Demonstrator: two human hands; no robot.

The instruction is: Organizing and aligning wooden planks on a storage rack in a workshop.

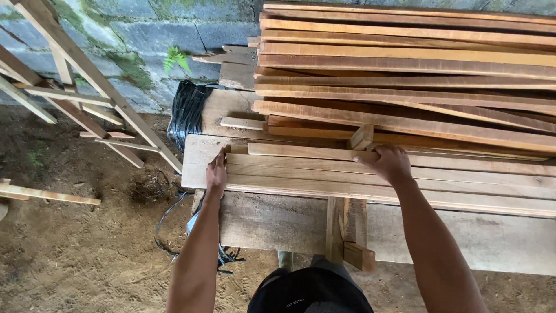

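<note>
Stacked planks point(405, 69) block beyond; dirt floor point(75, 249) open left.

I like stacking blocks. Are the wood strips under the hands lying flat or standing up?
Lying flat. The wood strips rest side by side on the bench, with the left hand and right hand pressing on them.

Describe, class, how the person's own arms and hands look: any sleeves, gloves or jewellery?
Both forearms are bare, with no sleeves in view. The left hand and right hand wear no gloves, and no watch, ring or bracelet shows.

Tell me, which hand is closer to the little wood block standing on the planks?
Right. The right hand lies just below the little wood block; the left hand rests far off at the planks' left end.
</note>
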